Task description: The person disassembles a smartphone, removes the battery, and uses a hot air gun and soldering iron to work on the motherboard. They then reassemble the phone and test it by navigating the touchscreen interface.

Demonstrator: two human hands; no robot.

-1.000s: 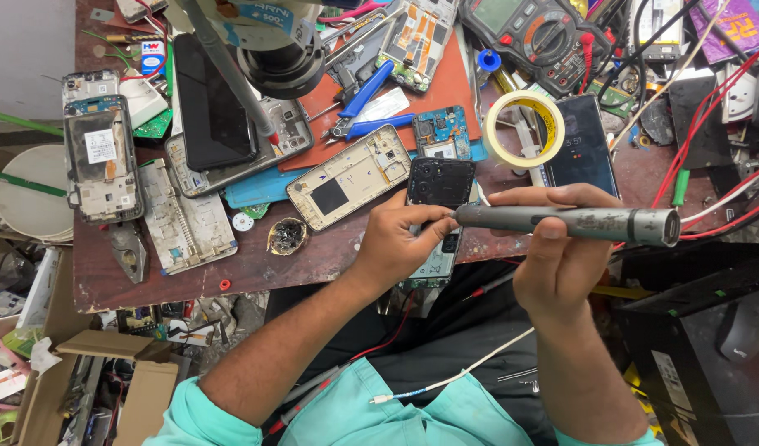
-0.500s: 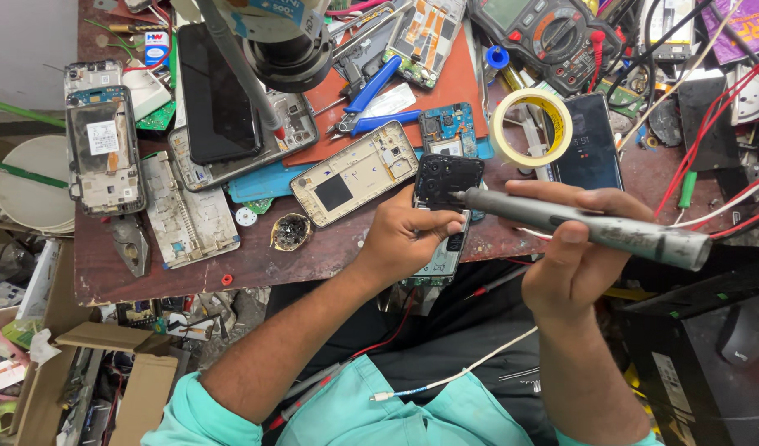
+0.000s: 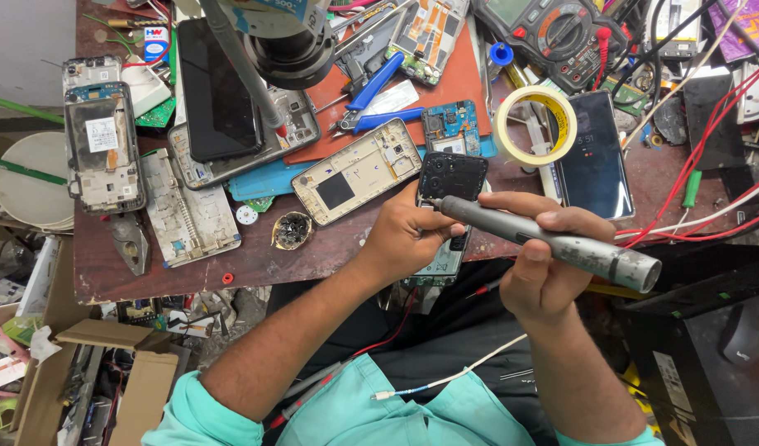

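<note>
Right hand (image 3: 549,268) wrapped around grey driver (image 3: 553,241), shaft slanting up-left, tip on the phone (image 3: 447,206). Left hand (image 3: 408,235) closed on that phone at the bench edge (image 3: 230,268). Beyond, tape roll (image 3: 535,125).

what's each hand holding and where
Right hand grips the grey electric screwdriver around its middle. Left hand holds the opened phone by its lower left side.

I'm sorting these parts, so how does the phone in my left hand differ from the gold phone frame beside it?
The held phone is black, gripped by the left hand, with the grey screwdriver from the right hand at it. The gold frame lies untouched on the bench. Both are opened up.
</note>
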